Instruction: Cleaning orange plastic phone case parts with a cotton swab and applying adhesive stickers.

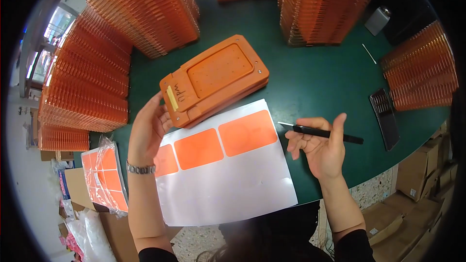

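A black pen-like tool is pinched by the right hand, while the orange fixture is touched by the spread fingertips of the left hand.

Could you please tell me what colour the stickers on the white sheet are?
Orange stickers, clearest in the head view.

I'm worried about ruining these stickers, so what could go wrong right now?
The right hand holds a thin black pointed tool loosely; its tip could scratch an orange sticker or the white backing sheet. The left hand touches only the end of the orange fixture, which might slide on the green table.
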Available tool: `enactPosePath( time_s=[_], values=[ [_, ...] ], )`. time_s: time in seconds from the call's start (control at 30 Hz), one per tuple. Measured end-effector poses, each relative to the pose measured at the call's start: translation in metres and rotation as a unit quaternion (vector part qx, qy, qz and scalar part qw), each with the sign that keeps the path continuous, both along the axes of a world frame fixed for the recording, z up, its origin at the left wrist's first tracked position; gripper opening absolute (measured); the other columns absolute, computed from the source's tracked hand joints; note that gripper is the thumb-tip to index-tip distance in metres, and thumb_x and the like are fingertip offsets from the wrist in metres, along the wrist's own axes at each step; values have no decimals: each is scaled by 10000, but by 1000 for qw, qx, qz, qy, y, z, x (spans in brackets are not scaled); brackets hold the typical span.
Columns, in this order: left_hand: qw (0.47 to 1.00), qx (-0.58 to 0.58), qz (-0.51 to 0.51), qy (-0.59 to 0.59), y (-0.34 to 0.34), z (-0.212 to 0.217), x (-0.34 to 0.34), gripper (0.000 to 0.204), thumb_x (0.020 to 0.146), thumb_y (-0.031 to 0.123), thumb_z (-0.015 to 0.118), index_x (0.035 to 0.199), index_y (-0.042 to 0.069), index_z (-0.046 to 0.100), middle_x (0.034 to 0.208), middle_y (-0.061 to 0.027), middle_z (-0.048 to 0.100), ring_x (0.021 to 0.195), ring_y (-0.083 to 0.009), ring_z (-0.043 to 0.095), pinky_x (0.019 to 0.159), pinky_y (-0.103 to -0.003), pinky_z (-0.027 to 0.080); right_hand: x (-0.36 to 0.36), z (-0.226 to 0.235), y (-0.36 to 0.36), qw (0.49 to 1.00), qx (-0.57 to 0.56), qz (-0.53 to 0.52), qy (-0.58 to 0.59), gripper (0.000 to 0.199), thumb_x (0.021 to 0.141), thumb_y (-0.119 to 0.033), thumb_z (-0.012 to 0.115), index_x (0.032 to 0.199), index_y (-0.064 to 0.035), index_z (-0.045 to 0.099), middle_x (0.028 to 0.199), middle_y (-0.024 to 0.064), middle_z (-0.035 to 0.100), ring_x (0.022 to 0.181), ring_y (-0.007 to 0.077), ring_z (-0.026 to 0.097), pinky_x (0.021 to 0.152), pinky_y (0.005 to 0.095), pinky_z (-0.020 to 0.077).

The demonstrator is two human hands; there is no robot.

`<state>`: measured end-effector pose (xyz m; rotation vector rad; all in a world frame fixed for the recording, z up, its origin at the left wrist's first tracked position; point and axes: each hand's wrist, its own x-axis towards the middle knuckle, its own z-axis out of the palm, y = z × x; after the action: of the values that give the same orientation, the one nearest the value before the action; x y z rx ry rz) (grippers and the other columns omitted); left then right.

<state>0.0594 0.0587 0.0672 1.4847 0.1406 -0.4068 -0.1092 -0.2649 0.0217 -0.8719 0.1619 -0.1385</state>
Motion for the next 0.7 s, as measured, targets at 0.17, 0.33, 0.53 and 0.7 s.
enactPosePath(
  time_s=[0.17, 0.33, 0.53, 0.7],
  values=[
    [971, -205, 53, 112, -20, -12, 24, 329, 1065, 218, 468, 1306, -4, 504, 1267, -120, 620, 1170, -209, 627, 1005, -340, 530, 1, 7, -2, 993, 118, 6, 24, 867, 1033, -626, 86, 1155, 54, 609, 1014, 309, 683, 794, 332, 705, 636, 365, 575],
    [987, -135, 68, -53, -51, -18, -5, 365, 1067, 190, 456, 1376, -4, 455, 1295, -111, 600, 1160, -169, 615, 960, -317, 532, -8, -12, -10, 996, 62, 28, -58, 350, 1070, -299, 444, 1055, 18, 593, 927, 258, 689, 750, 291, 699, 605, 350, 558],
    [963, 18, 45, -264, -63, 2, -69, 492, 1045, 224, 498, 1461, -1, 363, 1335, -137, 560, 1202, -164, 569, 983, -307, 482, -14, 6, 4, 1000, 1, 13, -21, 104, 980, -62, 552, 1029, 23, 588, 795, 161, 668, 584, 185, 603, 564, 312, 516],
    [947, 13, 69, -314, -53, -33, -86, 569, 1030, 297, 517, 1468, -19, 337, 1470, -193, 412, 1349, -268, 448, 1125, -417, 367, -16, -2, 5, 988, -146, 43, 7, 124, 988, -59, 546, 1043, 44, 586, 802, 140, 674, 602, 131, 585, 598, 293, 505]
  ],
)
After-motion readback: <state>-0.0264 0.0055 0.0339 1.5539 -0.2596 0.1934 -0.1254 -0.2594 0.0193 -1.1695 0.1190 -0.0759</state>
